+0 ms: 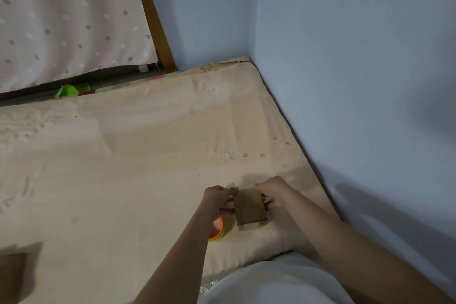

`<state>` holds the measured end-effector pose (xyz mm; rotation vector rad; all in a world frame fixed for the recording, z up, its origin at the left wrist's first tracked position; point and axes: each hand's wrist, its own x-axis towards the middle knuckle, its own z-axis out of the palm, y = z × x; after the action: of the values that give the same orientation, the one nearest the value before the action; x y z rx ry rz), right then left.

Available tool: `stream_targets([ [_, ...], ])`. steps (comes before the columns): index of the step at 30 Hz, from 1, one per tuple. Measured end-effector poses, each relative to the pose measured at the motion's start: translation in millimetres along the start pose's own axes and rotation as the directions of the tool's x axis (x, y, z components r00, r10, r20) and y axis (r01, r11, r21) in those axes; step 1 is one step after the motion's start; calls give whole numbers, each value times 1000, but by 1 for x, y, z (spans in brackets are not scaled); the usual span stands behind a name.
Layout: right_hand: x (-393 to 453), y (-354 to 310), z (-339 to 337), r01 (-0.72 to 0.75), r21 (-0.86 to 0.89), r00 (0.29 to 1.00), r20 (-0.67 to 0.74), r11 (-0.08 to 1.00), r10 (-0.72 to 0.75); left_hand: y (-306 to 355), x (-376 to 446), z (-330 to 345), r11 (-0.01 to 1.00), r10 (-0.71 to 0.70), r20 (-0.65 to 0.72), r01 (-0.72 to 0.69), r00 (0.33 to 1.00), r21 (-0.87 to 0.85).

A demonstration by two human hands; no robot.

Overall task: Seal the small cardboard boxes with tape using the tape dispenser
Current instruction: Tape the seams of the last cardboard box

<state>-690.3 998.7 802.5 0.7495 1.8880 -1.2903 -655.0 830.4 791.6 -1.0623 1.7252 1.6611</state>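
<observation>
Head view, going left to right: at the lower left edge a second brown cardboard box (12, 276) lies on the peach mattress (138, 155), partly cut off by the frame and well apart from my hands. Far back, a scrap of green paper (67, 91) sits at the mattress edge below the dotted curtain (61, 20). Nearer the middle, my left hand (218, 198) has its fingers curled onto the left side of the small cardboard box (249, 207), pinching at its far corner. Just under that wrist, the orange tape roll (217, 228) rests on the mattress, beside the box and partly hidden by my forearm. The box sits on the mattress between both hands. My right hand (272, 192) grips its right side, fingers curled around the edge. Beyond it stands the blue wall (357, 81).
</observation>
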Motion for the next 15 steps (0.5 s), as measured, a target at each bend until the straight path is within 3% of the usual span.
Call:
stream_targets([
  [3, -1, 11, -2, 58, 39, 998, -9, 998, -58, -8, 2, -8, 998, 54, 23, -54, 998, -15],
  [6, 7, 23, 0, 160, 14, 984, -83, 987, -158, -17, 2, -4, 991, 133, -51, -132, 990, 27],
  [10, 5, 28, 11, 277, -129, 928, -223, 952, -300, -19, 2, 5, 973, 209, -158, -190, 965, 130],
  [15, -4, 24, 31, 229, -401, 903, -253, 887, -347, -23, -8, 25, 914, 291, -269, -184, 918, 362],
])
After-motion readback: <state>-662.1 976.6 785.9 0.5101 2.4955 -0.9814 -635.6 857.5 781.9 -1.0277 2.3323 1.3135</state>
